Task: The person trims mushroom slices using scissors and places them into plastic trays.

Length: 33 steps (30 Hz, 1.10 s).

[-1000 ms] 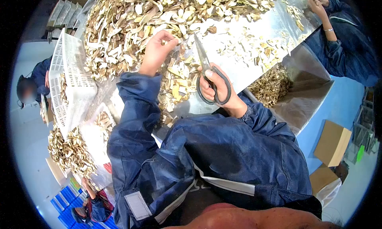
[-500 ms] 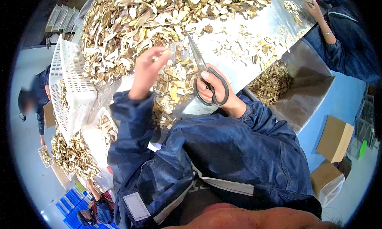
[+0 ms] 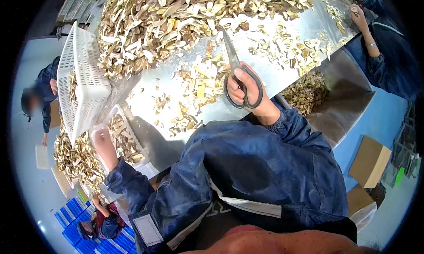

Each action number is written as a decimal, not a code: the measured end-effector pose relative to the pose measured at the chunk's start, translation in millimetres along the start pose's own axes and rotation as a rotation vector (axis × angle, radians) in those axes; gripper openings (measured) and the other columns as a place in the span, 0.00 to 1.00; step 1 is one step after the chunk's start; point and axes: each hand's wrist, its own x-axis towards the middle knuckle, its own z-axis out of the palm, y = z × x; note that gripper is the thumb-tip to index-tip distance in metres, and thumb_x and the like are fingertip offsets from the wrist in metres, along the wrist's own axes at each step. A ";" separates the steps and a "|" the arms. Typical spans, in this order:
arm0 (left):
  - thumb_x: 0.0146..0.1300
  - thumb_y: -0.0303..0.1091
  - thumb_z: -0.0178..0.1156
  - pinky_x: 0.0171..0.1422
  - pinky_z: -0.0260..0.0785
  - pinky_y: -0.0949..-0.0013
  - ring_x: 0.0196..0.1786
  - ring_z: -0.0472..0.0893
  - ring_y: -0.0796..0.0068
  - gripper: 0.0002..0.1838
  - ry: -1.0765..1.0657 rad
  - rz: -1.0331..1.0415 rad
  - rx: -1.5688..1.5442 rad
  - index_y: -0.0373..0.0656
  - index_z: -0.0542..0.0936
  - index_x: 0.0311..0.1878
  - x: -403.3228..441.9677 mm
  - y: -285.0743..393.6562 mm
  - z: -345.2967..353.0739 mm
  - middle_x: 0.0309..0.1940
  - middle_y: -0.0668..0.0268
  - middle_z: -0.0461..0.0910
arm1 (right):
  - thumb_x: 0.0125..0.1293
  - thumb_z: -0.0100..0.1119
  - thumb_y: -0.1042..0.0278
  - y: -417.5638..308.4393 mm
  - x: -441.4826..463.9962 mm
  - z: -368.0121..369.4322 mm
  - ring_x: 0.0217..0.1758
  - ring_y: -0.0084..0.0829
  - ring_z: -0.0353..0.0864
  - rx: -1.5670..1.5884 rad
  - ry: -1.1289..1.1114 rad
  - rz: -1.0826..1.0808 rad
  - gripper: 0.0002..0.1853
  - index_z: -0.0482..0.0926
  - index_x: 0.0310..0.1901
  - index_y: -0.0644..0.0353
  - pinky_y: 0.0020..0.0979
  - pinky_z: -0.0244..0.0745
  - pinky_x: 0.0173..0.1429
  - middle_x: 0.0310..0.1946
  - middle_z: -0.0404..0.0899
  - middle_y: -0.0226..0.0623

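Observation:
Black-handled scissors (image 3: 232, 48) are in my right hand (image 3: 248, 88), fingers through the loops, blades nearly together and pointing away over the metal table (image 3: 170, 84). Small pieces of dried sliced mushroom (image 3: 201, 84) lie just left of the scissors. Lower left, my left hand (image 3: 105, 143) is over the edge of a white tray (image 3: 138, 143) holding dried mushroom slices (image 3: 123, 137). Its fingers are washed out by glare, so what it holds, if anything, does not show. A large heap of mushroom slices (image 3: 150, 29) covers the far part of the table.
A tilted white perforated basket (image 3: 90, 77) stands at the left. Beyond the table's right edge is a lined box (image 3: 344, 86) with mushroom pieces. Another person's hand (image 3: 358, 18) works upper right; two more people are at the left. Cardboard boxes (image 3: 369, 161) sit lower right.
My left hand has moved from above the pieces at the middle of the table down and left to the white tray. The scissors stay in my right hand; the view has shifted slightly.

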 end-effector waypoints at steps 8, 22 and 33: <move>0.73 0.40 0.59 0.56 0.72 0.60 0.48 0.82 0.56 0.18 -0.036 0.260 0.201 0.34 0.82 0.55 -4.6 -16.8 -13.6 0.48 0.51 0.83 | 0.79 0.48 0.61 -2.4 -2.1 3.9 0.19 0.16 0.61 -0.011 0.031 -0.007 0.16 0.70 0.58 0.64 0.22 0.58 0.22 0.26 0.67 0.30; 0.64 0.36 0.65 0.48 0.75 0.49 0.44 0.83 0.44 0.15 -0.521 0.852 -0.203 0.37 0.79 0.48 9.8 328.6 167.3 0.38 0.48 0.84 | 0.79 0.50 0.62 -1.6 -6.5 -0.7 0.19 0.17 0.62 0.009 0.026 -0.048 0.15 0.70 0.57 0.62 0.23 0.59 0.22 0.28 0.69 0.31; 0.62 0.29 0.61 0.35 0.70 0.68 0.31 0.80 0.75 0.22 -0.835 0.559 -0.349 0.40 0.78 0.61 41.9 321.8 169.3 0.27 0.67 0.79 | 0.79 0.49 0.63 -3.5 -4.7 -11.7 0.18 0.18 0.62 0.114 -0.023 -0.026 0.15 0.70 0.58 0.64 0.22 0.60 0.21 0.27 0.70 0.32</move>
